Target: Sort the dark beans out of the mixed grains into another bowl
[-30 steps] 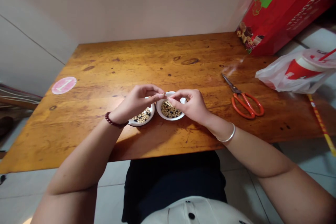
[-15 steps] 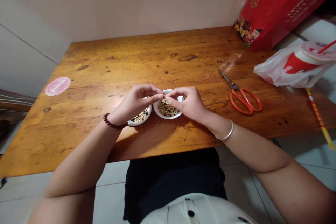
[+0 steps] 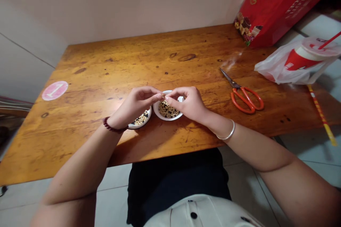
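Note:
Thumb and fingers of my left hand [image 3: 140, 103] are pinched together, meeting the pinched fingertips of my right hand [image 3: 188, 103] above a white bowl [image 3: 159, 116]. What lies between the fingertips is too small to name. Pale and dark beans [image 3: 167, 110] fill the bottom of that bowl. A second white bowl [image 3: 146, 123] sits to its left, partly hidden under my left hand, and holds similar mixed beans [image 3: 140, 119]. A dark red bead bracelet is on my left wrist, and a silver bangle circles the right one.
Orange-handled scissors [image 3: 245, 95] lie to the right on the wooden table [image 3: 128, 64]. Beyond them stand a red cup [image 3: 301, 58] in a plastic bag and a red box [image 3: 274, 10]. A yellow-red stick [image 3: 322, 113] juts past the edge. A round number sticker [image 3: 54, 90] is at left.
The view has shifted slightly, so the table's things sit a little further left. Both hands stay pinched together over the bowl, with only a slight move of the fingers.

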A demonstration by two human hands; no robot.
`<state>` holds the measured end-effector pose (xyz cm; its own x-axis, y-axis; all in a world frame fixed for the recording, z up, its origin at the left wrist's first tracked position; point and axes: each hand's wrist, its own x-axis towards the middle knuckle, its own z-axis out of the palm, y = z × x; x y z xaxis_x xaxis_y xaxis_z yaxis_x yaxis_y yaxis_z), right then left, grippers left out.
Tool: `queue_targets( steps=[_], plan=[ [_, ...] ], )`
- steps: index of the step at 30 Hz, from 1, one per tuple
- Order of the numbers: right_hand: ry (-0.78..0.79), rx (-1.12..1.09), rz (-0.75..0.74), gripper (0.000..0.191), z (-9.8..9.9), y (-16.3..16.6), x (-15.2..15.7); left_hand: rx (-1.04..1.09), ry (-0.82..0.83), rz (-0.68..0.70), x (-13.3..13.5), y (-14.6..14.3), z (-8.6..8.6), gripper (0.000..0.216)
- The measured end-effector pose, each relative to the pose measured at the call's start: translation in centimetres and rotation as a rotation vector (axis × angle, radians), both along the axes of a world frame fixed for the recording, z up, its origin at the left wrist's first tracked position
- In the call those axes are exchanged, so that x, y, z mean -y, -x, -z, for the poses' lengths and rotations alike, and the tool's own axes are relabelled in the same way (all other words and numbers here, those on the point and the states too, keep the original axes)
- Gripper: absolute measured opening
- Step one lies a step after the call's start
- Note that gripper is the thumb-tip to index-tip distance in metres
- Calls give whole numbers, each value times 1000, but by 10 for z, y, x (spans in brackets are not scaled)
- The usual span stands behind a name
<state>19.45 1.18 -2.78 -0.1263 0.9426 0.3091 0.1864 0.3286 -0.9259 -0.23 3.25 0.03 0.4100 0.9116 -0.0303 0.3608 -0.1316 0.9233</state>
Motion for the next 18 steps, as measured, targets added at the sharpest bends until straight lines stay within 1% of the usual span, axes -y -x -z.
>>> queue_targets(
  steps=[8,12,14,18],
  plan=[
    [-16,0,-2,10,2,1,0,10,-13,10,1,-1,-2,26],
    [31,-51,-31,14,6,2,-2,-18,-86,11,-1,1,-1,28],
    [66,-103,-54,18,8,3,-4,-33,-133,6,-1,2,-1,29],
    [167,-194,-81,34,9,3,-6,-76,-169,-9,-1,2,-1,32]
  ],
)
